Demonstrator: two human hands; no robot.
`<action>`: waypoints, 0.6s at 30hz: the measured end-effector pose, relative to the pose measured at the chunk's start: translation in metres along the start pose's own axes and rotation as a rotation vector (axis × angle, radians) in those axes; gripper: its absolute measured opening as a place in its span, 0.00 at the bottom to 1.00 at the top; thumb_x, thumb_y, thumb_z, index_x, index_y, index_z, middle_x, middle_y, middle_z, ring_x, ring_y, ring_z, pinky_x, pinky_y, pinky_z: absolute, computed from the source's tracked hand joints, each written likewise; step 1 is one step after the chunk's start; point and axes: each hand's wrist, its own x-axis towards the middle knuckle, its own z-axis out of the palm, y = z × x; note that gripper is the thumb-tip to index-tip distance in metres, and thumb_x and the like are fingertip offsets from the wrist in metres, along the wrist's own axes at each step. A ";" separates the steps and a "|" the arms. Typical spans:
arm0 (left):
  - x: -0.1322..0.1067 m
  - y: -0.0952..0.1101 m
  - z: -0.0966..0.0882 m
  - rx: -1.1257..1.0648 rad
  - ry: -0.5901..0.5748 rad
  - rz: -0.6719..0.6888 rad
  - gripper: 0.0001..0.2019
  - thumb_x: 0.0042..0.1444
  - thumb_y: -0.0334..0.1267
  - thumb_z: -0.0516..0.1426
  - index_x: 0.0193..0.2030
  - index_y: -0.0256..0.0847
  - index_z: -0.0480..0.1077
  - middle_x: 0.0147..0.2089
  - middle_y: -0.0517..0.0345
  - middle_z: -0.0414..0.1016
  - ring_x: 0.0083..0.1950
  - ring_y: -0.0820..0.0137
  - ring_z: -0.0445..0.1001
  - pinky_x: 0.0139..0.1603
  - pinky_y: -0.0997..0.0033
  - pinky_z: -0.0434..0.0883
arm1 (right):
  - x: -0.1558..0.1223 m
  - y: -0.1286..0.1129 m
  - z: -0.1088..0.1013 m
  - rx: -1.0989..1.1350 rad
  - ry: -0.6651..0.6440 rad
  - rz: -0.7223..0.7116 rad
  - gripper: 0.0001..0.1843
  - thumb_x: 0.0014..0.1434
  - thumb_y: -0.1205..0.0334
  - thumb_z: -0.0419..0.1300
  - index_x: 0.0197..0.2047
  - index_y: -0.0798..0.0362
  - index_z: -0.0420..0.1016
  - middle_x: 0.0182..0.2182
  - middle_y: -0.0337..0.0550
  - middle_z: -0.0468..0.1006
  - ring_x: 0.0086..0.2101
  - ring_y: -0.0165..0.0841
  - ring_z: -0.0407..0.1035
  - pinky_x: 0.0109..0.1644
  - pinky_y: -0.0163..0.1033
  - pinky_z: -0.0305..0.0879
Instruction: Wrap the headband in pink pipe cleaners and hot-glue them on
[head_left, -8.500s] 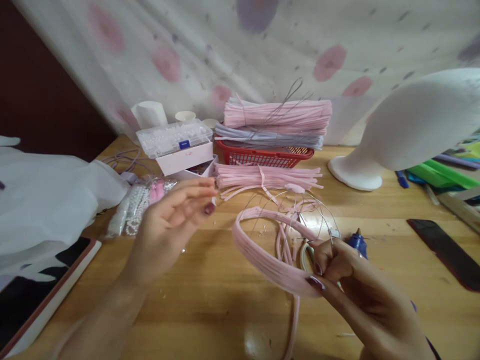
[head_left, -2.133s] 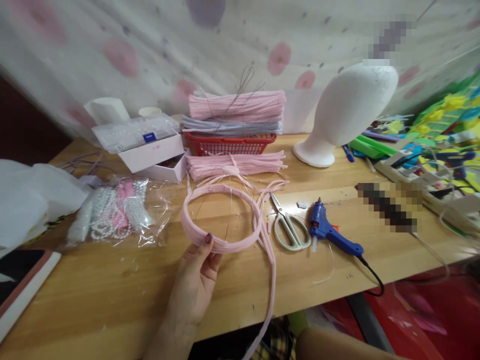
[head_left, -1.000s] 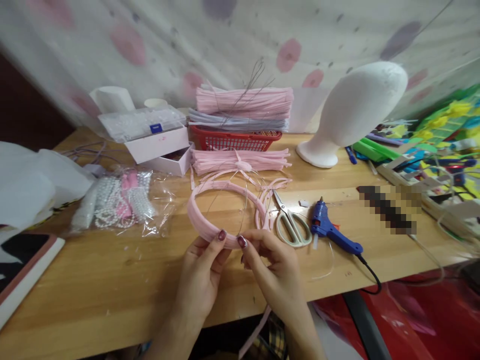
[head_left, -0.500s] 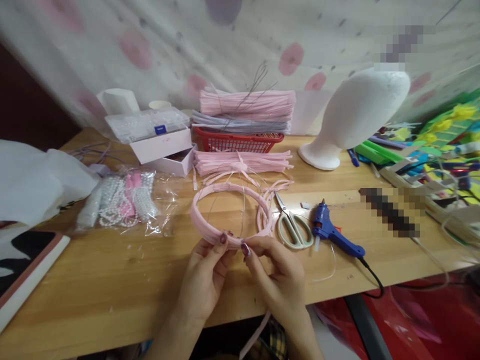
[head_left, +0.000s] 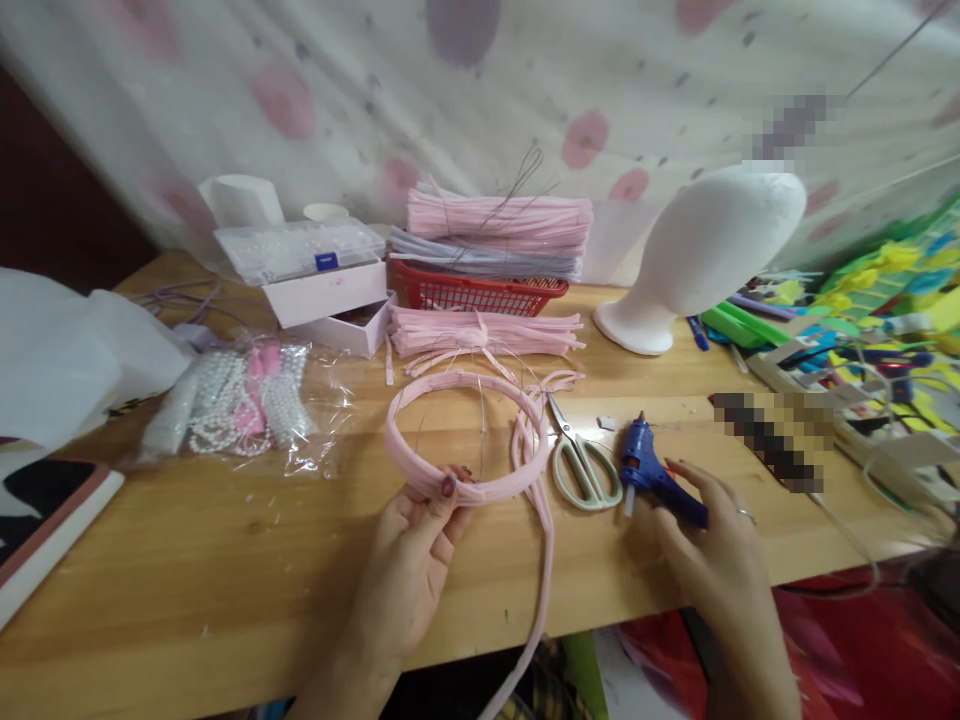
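My left hand [head_left: 412,545] pinches the near side of a pink ring [head_left: 397,450] between thumb and fingers. The ring is wrapped in soft pink strip, with thin wires rising inside it. From its right side a loose pink strip [head_left: 546,560] hangs over the table's front edge. My right hand [head_left: 709,540] is at the handle of a blue hot glue gun [head_left: 651,470], thumb and fingers apart on either side of it. The gun lies on the table, a clear glue stick [head_left: 629,500] beside it. Scissors [head_left: 587,475] with pale green handles lie between ring and gun.
Behind the ring are a pink pipe-cleaner bundle [head_left: 435,330] and a red basket [head_left: 480,292] topped with more bundles. Bagged pearl beads [head_left: 247,400] and white boxes [head_left: 326,290] are left. A white foam head [head_left: 682,250] and a cluttered power strip [head_left: 862,430] are right.
My right hand has let go of the ring and moved right to the glue gun's handle. My left hand still holds the ring. The loose strip now shows hanging from it.
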 end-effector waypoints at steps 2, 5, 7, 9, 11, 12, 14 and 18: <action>0.000 0.000 0.000 0.001 -0.013 -0.002 0.13 0.36 0.31 0.74 0.30 0.34 0.79 0.34 0.55 0.83 0.39 0.73 0.81 0.44 0.80 0.78 | 0.004 0.012 -0.001 -0.117 -0.052 -0.027 0.25 0.53 0.56 0.53 0.52 0.56 0.72 0.49 0.58 0.75 0.48 0.50 0.71 0.54 0.55 0.66; 0.000 0.000 0.001 0.013 -0.023 -0.015 0.15 0.33 0.32 0.75 0.29 0.35 0.80 0.33 0.56 0.82 0.38 0.73 0.81 0.43 0.81 0.78 | 0.009 0.020 -0.001 -0.223 -0.125 -0.029 0.27 0.53 0.57 0.50 0.54 0.56 0.71 0.49 0.59 0.74 0.46 0.51 0.71 0.52 0.57 0.66; -0.001 0.001 0.001 0.017 -0.026 -0.019 0.15 0.32 0.32 0.75 0.29 0.35 0.80 0.33 0.56 0.83 0.37 0.74 0.81 0.43 0.82 0.78 | 0.015 0.022 -0.002 -0.242 -0.153 -0.016 0.28 0.51 0.57 0.51 0.54 0.56 0.71 0.48 0.58 0.74 0.43 0.49 0.72 0.50 0.55 0.67; -0.002 0.001 0.002 0.020 -0.025 -0.011 0.15 0.32 0.33 0.75 0.29 0.35 0.80 0.34 0.56 0.83 0.38 0.74 0.81 0.43 0.82 0.77 | 0.022 0.022 -0.004 -0.229 -0.169 0.017 0.28 0.49 0.56 0.53 0.53 0.55 0.72 0.43 0.54 0.74 0.39 0.45 0.73 0.47 0.51 0.69; -0.002 0.000 0.001 0.023 -0.018 -0.008 0.16 0.32 0.34 0.75 0.29 0.35 0.80 0.34 0.55 0.83 0.38 0.74 0.81 0.43 0.81 0.77 | 0.028 0.021 -0.005 -0.224 -0.179 0.063 0.24 0.47 0.54 0.55 0.48 0.53 0.74 0.38 0.50 0.74 0.35 0.42 0.72 0.44 0.48 0.70; -0.002 0.000 0.001 0.023 -0.017 -0.014 0.16 0.31 0.34 0.76 0.29 0.35 0.80 0.34 0.55 0.83 0.38 0.74 0.81 0.43 0.81 0.77 | 0.030 0.019 -0.005 -0.230 -0.185 0.080 0.22 0.47 0.53 0.56 0.44 0.52 0.75 0.36 0.49 0.73 0.34 0.42 0.72 0.43 0.48 0.70; -0.003 0.000 0.000 0.019 -0.020 -0.028 0.16 0.30 0.35 0.76 0.28 0.35 0.80 0.34 0.55 0.83 0.37 0.74 0.81 0.43 0.81 0.77 | 0.033 0.016 -0.005 -0.240 -0.183 0.088 0.18 0.47 0.51 0.56 0.38 0.51 0.74 0.35 0.49 0.73 0.34 0.43 0.72 0.42 0.49 0.70; -0.003 0.000 0.000 0.016 -0.033 -0.030 0.16 0.30 0.35 0.76 0.28 0.35 0.80 0.34 0.55 0.83 0.38 0.74 0.81 0.43 0.82 0.77 | 0.038 0.018 -0.014 -0.223 -0.093 0.084 0.20 0.46 0.48 0.56 0.39 0.52 0.71 0.35 0.52 0.74 0.36 0.46 0.72 0.43 0.52 0.70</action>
